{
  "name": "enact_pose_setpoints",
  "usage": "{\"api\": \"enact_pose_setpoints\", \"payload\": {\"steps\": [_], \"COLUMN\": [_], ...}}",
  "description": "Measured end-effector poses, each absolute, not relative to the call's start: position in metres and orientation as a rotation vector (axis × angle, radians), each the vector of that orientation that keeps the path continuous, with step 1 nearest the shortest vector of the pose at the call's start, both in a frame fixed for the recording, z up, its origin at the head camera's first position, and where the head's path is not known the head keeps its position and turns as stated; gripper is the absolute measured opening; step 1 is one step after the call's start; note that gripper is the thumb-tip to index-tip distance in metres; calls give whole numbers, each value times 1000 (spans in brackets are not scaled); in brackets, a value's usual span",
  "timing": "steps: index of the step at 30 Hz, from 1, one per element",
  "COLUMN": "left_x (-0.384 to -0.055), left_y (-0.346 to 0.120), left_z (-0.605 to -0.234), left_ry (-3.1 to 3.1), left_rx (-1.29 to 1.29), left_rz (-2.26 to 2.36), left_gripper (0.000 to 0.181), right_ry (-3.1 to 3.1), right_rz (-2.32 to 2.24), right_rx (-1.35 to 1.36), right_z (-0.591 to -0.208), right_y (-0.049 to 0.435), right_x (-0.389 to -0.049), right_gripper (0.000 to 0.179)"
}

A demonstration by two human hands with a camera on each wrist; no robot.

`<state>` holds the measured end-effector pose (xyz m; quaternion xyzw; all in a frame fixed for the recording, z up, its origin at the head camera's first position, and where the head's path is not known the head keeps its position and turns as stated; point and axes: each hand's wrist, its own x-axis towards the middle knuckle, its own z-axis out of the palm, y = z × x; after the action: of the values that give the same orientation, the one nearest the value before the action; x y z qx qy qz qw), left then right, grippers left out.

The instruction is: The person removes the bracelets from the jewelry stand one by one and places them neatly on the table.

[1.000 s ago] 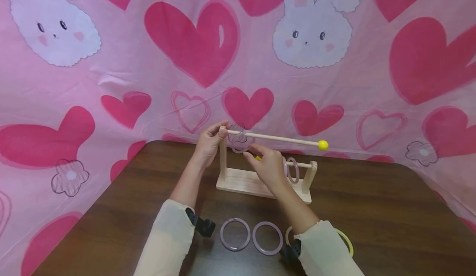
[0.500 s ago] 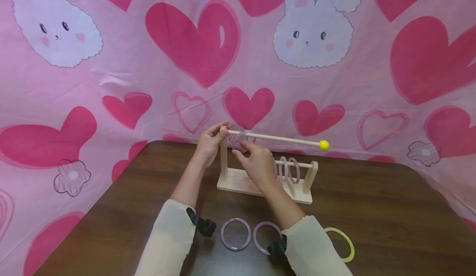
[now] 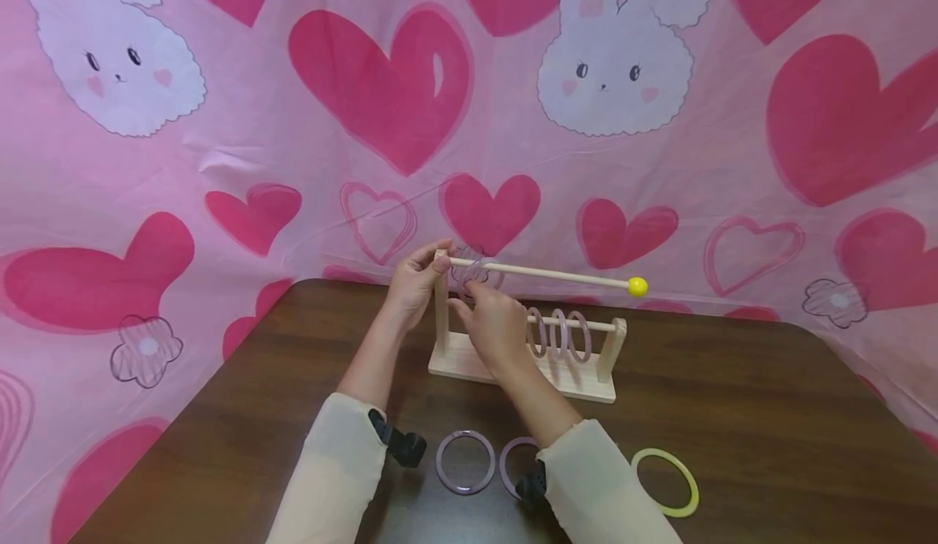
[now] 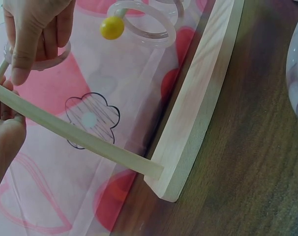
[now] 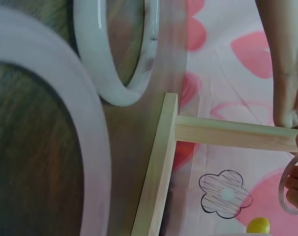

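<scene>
A wooden bangle stand (image 3: 472,358) has an upper and a lower rod. At its left post (image 4: 85,137), my left hand (image 3: 412,285) grips the top between thumb and fingers. My right hand (image 3: 498,324) is under the upper rod (image 3: 557,273), close to that post. Its thumb and fingers pinch a pale purple bangle (image 5: 283,189) that hangs around this rod. Three more pale bangles (image 3: 580,336) hang on the lower rod; its yellow ball end (image 4: 112,28) shows in the left wrist view. In the head view the right hand hides part of the stand.
On the brown table (image 3: 769,414) in front of the stand lie a purple bangle (image 3: 465,491), another purple bangle (image 3: 507,471) partly under the right sleeve, and a yellow-green bangle (image 3: 685,507). A pink heart-print cloth (image 3: 513,153) hangs right behind the table.
My right hand has slid left along the upper rod toward the post. More of the lower-rod bangles and the yellow-green bangle now show. The left hand has stayed in place.
</scene>
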<state>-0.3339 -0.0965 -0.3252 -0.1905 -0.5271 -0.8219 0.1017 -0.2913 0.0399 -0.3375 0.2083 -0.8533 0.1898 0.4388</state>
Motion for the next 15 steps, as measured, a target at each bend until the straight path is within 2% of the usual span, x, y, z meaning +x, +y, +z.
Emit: {"api": "enact_pose_setpoints", "payload": {"steps": [7,15], "left_x": [-334,-333], "left_y": [-96,-96], "left_z": [-326,-326], "left_ry": [-1557,-1546], "left_rx": [-561,-563], "left_rz": [-2411,-2414], "left_gripper": [36,39], "right_ry": [-1988,-1921], "right_rz": [480,657], "right_rx": [547,493], "right_z": [-344,-348], "right_y": [43,49], "right_x": [-292,-288], "right_gripper": [11,7]}}
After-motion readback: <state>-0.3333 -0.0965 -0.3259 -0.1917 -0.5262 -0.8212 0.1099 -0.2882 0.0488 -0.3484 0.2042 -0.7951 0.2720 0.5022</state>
